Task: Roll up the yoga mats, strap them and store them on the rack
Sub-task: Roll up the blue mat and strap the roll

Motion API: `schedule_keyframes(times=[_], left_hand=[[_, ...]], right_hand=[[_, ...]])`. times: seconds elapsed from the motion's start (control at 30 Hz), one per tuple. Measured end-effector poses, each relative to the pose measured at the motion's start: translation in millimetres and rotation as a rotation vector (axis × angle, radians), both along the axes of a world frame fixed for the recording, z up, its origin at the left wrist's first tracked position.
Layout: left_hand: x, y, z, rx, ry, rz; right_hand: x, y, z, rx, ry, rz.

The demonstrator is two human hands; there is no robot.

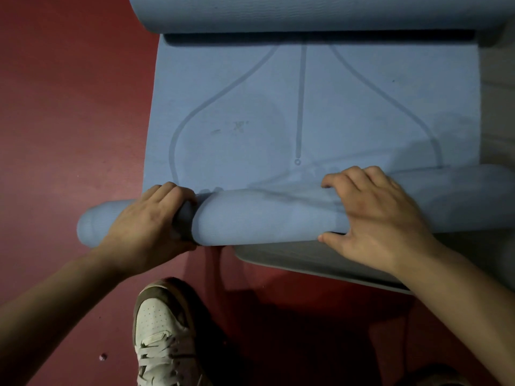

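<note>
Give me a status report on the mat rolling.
Left hand and right hand both grip the near roll. Blue mat partly rolled. Far curl lies ahead in the path.

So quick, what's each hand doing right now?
Left hand: gripping the rolled mat near its end.
Right hand: gripping the same roll.

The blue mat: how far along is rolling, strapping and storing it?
Done: the near end is wound into a roll. In hand: the left hand and right hand grip that roll; a flat stretch of blue mat is not yet rolled. Left: finishing the roll, strapping, storing; no strap or rack shows.
</note>
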State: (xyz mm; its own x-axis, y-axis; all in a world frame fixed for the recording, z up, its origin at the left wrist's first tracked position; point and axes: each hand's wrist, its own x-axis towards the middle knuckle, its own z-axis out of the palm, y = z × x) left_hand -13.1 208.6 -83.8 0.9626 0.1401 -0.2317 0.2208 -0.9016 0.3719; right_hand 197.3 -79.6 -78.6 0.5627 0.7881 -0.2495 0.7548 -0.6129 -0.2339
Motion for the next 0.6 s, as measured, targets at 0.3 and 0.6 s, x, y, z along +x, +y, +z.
schedule_keyframes(times=[0.3,0.6], left_hand=[[3.3,7.5,1.1,0.010,0.001,0.008],[3.9,8.9,3.6,0.055,-0.039,0.139]], right_hand=[[4.6,2.7,2.5,-0.011,-0.030,-0.018],[9.6,5.7,6.0,0.056,-0.030,-0.087]])
